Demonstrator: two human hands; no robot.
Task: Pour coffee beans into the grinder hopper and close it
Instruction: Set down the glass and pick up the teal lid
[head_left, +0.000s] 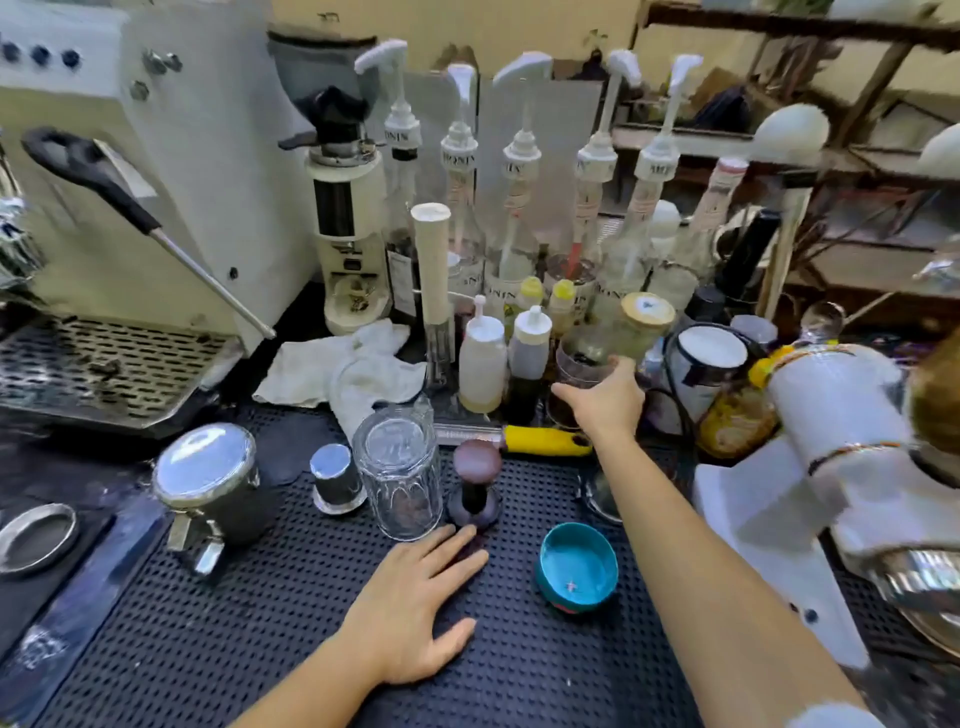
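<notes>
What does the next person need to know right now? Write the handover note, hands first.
Left hand: flat on the black mat, open, holding nothing.
Right hand: stretched out to a clear jar with dark contents behind the squeeze bottles; whether it grips is unclear.
Teal lid: lying upturned on the mat, near the right forearm.
Grinder: at the back beside the espresso machine, untouched.
Done: nothing poured, as far as visible.
Left: bring beans, fill the hopper, close it.
</notes>
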